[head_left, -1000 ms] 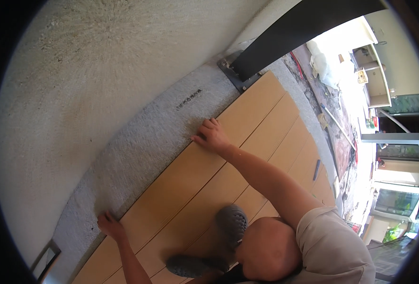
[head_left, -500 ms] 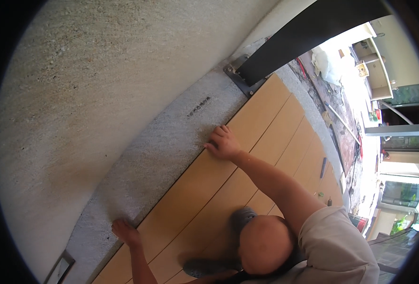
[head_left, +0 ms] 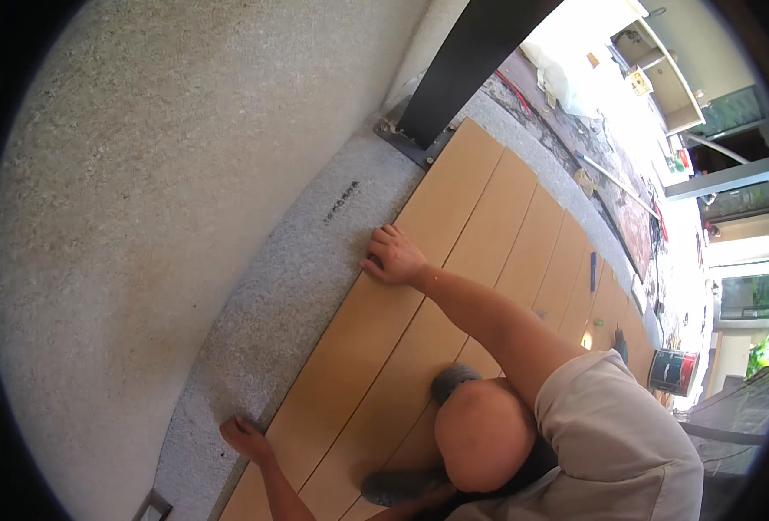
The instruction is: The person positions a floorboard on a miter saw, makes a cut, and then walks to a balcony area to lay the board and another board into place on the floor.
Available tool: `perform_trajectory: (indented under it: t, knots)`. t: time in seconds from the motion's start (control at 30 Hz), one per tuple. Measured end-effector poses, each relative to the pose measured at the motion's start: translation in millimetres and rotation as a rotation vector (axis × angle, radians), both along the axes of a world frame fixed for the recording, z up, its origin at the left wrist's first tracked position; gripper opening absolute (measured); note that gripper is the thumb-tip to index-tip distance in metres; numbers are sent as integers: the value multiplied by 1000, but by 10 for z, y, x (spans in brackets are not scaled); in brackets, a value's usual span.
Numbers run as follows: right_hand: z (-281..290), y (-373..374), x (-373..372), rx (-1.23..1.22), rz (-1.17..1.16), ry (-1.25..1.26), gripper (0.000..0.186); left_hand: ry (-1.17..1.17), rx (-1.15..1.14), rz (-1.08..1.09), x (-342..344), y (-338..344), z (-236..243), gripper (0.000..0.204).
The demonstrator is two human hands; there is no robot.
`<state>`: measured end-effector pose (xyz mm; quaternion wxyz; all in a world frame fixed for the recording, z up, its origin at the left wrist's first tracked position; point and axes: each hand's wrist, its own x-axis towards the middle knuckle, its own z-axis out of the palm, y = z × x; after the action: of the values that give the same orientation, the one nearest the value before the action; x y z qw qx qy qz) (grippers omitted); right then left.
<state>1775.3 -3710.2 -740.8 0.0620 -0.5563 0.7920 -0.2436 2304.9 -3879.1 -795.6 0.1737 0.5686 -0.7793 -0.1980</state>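
Observation:
Tan floor planks [head_left: 441, 239] lie side by side in long rows below me, the outermost one running along a strip of rough grey concrete [head_left: 293, 260]. Over this plank's outer edge my right hand [head_left: 395, 255] bends its fingers, gripping it partway along. Farther down the same edge, at lower left, my left hand [head_left: 247, 439] is curled against the plank, its fingertips partly hidden. My bent knee [head_left: 486, 431] and dark shoes rest over the planks.
A rough wall [head_left: 159, 217] rises on the left. Beyond the planks' far end stands a black post [head_left: 467, 74] on a bolted base plate. A blue marker-like stick [head_left: 593, 272] lies on the planks. At right are a paint can [head_left: 673, 372] and a long pole [head_left: 619, 184].
The view has turned and shifted, bringing the paint can at right more into sight. Both hands stay curled at the outer plank's edge.

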Motion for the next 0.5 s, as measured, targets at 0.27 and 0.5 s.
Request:
perform_trajectory:
  t: [0.27, 0.5]
  knots:
    - [-365, -14, -103, -112, 74, 110, 19, -68, -196, -48, -163, -199, -155, 9]
    - [-513, -121, 23, -98, 216, 145, 22, 38, -188, 92, 173, -36, 31, 14]
